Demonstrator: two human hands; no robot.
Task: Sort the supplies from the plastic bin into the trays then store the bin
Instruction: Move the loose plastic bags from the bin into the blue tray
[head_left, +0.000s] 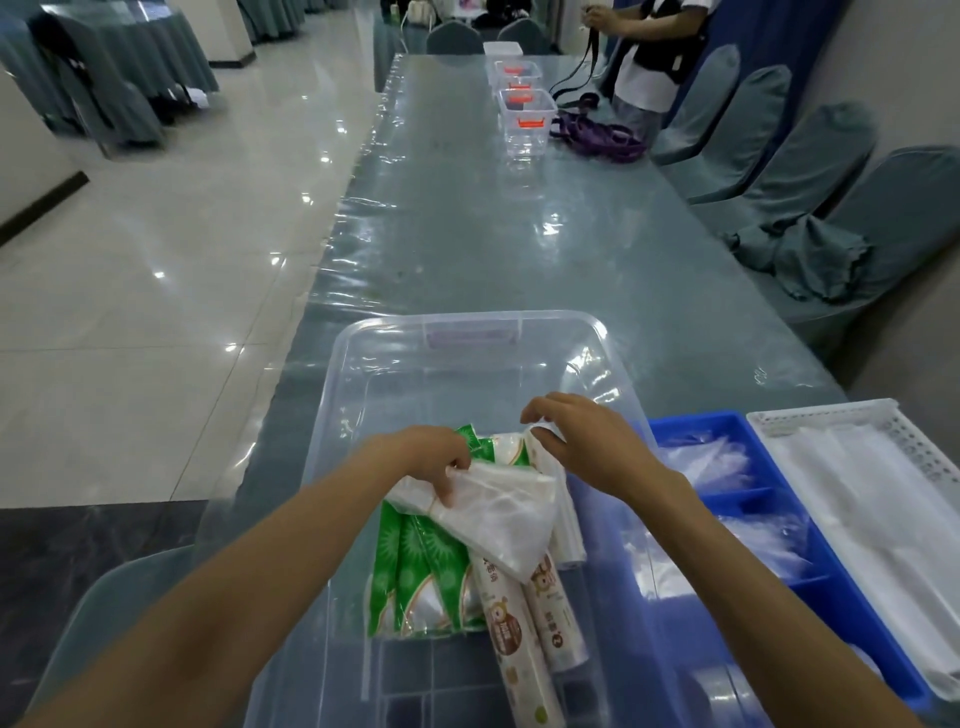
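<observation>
A clear plastic bin stands on the table in front of me. Inside it lie green tissue packs, two rolls with brown labels and a bundle of clear plastic bags. My left hand pinches the left end of that bundle above the packs. My right hand is over the bin's right side, its fingers curled on thin clear plastic near the bundle's far end. To the right sit a blue compartment tray holding clear bags and a white perforated tray holding white sheets.
Small clear bins with orange clips and purple straps lie at the table's far end, where a person stands. Covered chairs line the right side. Glossy floor runs along the left; a chair back sits under my left arm.
</observation>
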